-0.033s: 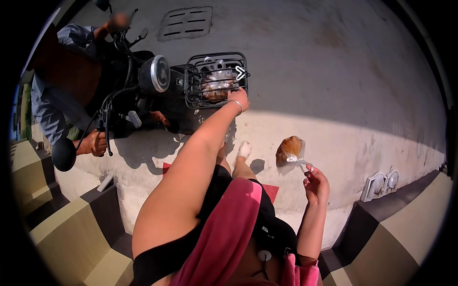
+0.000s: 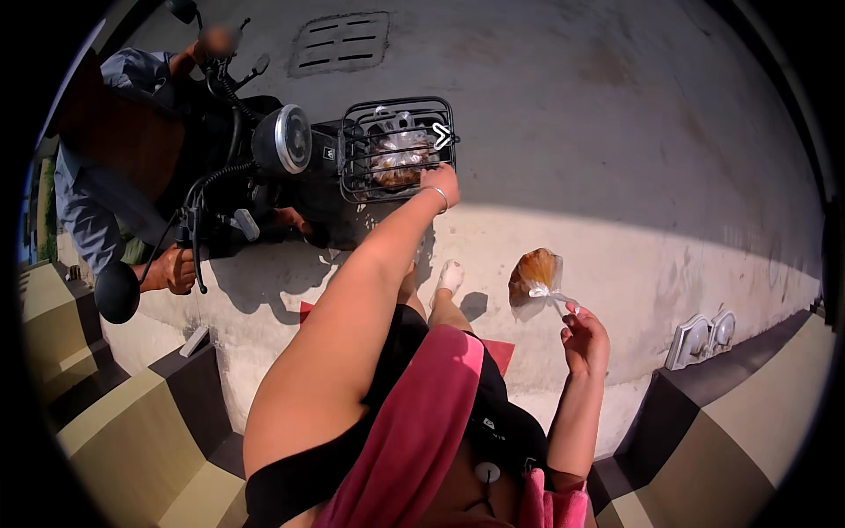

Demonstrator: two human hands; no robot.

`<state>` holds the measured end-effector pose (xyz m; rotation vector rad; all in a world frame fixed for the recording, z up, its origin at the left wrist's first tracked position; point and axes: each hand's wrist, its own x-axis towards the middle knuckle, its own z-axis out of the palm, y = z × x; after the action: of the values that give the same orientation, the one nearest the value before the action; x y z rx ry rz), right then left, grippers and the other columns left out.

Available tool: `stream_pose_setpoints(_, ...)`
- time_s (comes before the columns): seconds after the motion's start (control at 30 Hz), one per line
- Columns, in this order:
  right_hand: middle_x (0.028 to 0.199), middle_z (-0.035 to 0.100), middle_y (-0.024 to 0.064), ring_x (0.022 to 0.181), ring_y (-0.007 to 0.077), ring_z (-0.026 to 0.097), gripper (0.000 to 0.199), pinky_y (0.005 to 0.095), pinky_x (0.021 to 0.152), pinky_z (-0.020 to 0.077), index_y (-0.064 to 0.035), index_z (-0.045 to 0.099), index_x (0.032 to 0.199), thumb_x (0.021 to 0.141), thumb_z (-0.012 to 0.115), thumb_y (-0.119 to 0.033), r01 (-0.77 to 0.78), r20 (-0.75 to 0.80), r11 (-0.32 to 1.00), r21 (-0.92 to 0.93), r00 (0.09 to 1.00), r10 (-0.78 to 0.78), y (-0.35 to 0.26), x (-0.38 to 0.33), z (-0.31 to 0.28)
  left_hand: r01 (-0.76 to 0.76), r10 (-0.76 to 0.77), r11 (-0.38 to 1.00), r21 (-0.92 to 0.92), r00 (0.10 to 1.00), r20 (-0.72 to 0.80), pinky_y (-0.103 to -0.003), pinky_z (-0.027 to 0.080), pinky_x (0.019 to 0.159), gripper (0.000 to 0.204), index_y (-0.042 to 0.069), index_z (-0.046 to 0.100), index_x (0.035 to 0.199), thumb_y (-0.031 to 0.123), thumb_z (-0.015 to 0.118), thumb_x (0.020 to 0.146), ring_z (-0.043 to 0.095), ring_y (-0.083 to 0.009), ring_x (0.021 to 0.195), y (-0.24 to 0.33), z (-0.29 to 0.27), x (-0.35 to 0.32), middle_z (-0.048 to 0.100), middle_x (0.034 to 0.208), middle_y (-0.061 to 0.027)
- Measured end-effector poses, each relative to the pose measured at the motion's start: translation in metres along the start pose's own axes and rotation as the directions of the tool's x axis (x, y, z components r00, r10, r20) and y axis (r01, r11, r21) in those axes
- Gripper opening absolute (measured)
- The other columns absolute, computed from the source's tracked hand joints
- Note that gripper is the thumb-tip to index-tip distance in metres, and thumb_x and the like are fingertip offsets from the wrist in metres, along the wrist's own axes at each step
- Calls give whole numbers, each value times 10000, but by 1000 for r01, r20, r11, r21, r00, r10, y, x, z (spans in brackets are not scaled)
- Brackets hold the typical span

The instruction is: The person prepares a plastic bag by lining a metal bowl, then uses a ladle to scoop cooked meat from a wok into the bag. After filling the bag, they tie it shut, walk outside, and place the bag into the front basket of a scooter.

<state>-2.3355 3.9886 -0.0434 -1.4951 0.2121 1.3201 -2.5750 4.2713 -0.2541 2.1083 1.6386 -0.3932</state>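
Observation:
My left hand (image 2: 443, 183), with a bangle at its wrist, is closed on the near right corner of a black wire basket (image 2: 352, 195) on the front of a two-wheeler. Inside the basket lie clear plastic bags (image 2: 400, 158) with reddish-brown contents that I cannot make out. Out to the right, my right hand (image 2: 584, 339) pinches the twisted top of a small clear plastic bag (image 2: 535, 271). This bag is knotted, holds something orange-brown, and hangs above the pale ground, apart from the basket.
A person in a blue-grey shirt (image 2: 84, 207) sits on the two-wheeler, a hand (image 2: 180, 269) on its handlebar. A round headlamp (image 2: 293, 139) and a mirror (image 2: 118, 289) jut out. Stepped ledges (image 2: 145, 414) flank me; a pale double fixture (image 2: 701, 340) lies at right. A drain cover (image 2: 341, 42) lies beyond.

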Motion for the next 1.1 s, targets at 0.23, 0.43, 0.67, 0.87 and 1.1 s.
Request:
stream_pose_setpoints(0.23, 857, 584, 47, 757, 112, 501, 331, 223, 626, 365, 69, 576, 1046, 771, 569, -114, 56, 202, 991, -119, 979, -31, -19, -13, 79, -177, -7, 819, -546, 948, -318, -407, 496, 709, 591, -30, 418, 1205, 172, 697, 724, 631, -305, 798, -39, -72, -38, 620, 794, -159)
stream_pose_setpoints(0.43, 814, 558, 47, 786, 119, 486, 374, 236, 656, 364, 87, 563, 1109, 775, 561, -81, 101, 393, 988, -116, 918, -47, -45, -48, 179, -395, -215, 517, -760, 799, -561, -245, 458, 637, 412, -1, 507, 1206, 57, 616, 813, 552, -113, 646, -145, -124, -102, 611, 758, -57)
stream_pose_setpoints(0.67, 870, 557, 108, 899, 197, 493, 451, 255, 663, 389, 130, 477, 1160, 758, 539, -65, -64, 457, 982, 179, 889, -26, -20, -17, 263, -410, -382, 344, -845, 761, -524, -173, 383, 603, 403, 1, 492, 1259, 52, 576, 868, 437, -32, 654, -198, -132, -132, 520, 761, 41)
stream_pose_setpoints(0.87, 1029, 553, 199, 956, 270, 507, 457, 302, 738, 443, 112, 405, 1181, 748, 501, 3, -261, 492, 864, 430, 870, 18, 39, 25, 315, -434, -409, 271, -859, 756, -511, -173, 392, 617, 408, -8, 472, 1277, 49, 558, 883, 450, -29, 677, -215, -138, -138, 539, 800, 33)
stream_pose_setpoints(1.1, 1240, 474, 229, 1123, 311, 490, 496, 349, 851, 465, 67, 329, 1259, 783, 461, 29, -234, 427, 855, 462, 904, 17, 77, 67, 350, -410, -409, 307, -859, 758, -508, -191, 423, 644, 456, -6, 454, 1299, 18, 567, 857, 491, -48, 672, -233, -136, -147, 566, 758, 2)
